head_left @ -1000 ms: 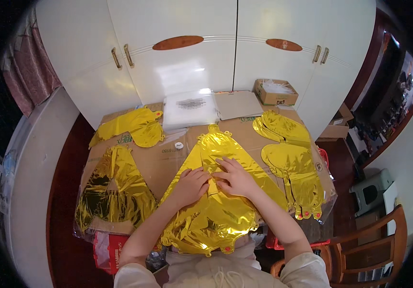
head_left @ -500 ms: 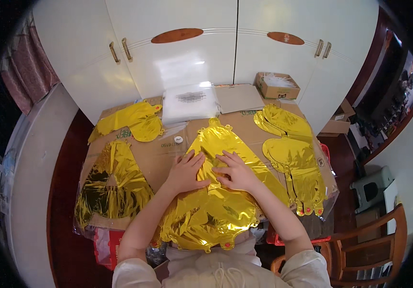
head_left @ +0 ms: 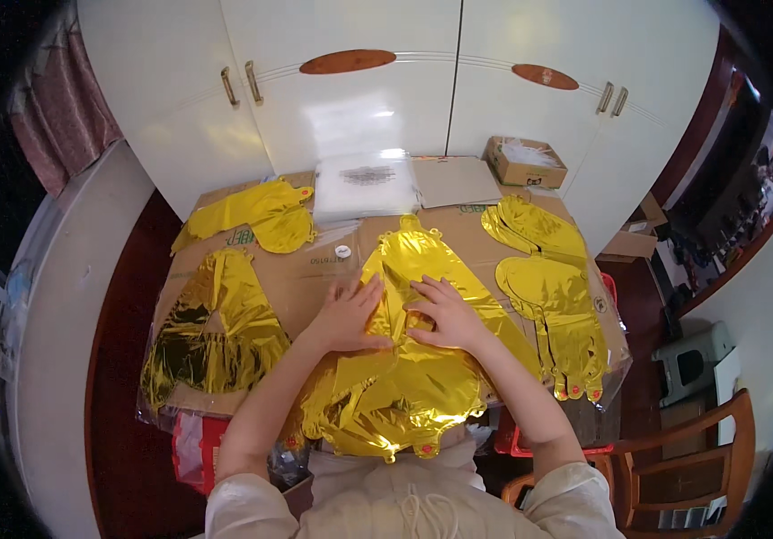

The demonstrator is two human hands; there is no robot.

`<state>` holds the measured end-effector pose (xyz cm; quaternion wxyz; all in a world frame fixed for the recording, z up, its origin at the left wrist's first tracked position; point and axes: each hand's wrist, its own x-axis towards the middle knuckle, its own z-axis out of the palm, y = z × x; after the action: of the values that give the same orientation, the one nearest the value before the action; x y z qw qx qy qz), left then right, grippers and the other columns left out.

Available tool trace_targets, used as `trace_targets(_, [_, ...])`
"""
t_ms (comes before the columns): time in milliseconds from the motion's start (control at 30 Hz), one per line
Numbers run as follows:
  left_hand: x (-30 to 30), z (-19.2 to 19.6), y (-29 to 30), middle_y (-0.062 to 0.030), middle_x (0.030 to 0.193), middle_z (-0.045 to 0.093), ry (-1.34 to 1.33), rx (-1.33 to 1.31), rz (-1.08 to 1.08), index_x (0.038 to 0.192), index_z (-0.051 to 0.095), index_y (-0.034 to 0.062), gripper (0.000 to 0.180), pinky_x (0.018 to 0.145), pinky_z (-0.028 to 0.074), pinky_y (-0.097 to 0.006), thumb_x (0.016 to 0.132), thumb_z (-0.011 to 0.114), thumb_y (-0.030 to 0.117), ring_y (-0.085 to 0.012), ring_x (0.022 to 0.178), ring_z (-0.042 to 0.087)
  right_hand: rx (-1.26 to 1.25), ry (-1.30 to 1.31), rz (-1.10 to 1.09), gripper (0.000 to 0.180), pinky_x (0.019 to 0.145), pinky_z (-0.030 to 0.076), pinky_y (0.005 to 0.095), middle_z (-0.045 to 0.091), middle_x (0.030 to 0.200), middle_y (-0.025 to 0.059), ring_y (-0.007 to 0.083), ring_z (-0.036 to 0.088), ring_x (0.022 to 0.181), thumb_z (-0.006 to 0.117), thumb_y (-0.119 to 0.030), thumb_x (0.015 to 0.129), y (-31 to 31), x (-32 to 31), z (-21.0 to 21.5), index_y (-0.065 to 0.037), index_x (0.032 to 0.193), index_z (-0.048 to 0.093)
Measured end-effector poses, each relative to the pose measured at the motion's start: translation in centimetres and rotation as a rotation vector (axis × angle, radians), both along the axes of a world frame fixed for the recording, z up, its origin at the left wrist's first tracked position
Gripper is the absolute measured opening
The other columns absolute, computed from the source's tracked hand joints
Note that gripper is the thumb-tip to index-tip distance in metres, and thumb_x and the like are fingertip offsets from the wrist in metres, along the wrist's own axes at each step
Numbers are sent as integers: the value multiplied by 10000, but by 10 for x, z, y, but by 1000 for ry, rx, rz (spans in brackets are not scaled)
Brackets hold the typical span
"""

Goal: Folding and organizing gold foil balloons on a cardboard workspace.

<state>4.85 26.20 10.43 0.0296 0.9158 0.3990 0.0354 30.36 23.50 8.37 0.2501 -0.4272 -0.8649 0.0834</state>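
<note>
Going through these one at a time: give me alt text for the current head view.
A person's left hand and right hand rest on a large gold foil piece, on cardboard. More gold foil pieces lie on both sides. Behind are whitish plastic, a small open box and white cabinets.

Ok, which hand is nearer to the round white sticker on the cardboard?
Left. The left hand, on the gold foil, is just below the sticker; the right hand, also on the foil, is farther off, below and to the sticker's right.
</note>
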Motion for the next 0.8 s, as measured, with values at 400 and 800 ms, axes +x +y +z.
trace_targets(400, [-73, -68, -268, -67, 1061, 616, -956, -1012, 824, 1142, 548, 25, 349, 764, 489, -319, 828, 676, 106, -155, 938, 594, 0, 42, -1, 425, 1105, 269, 557, 478, 1369, 178, 386, 383, 1323, 657, -415, 829, 0, 4, -2, -136, 1146, 611])
trace_targets(800, [-31, -96, -271, -93, 1180, 609, -2089, -1403, 637, 1252, 515, 46, 365, 929, 500, -374, 888, 539, 41, -232, 1041, 613, -14, -61, 247, 297, 932, 403, 426, 571, 1193, 75, 276, 524, 1115, 656, -255, 816, -82, 6, 30, -155, 1094, 637])
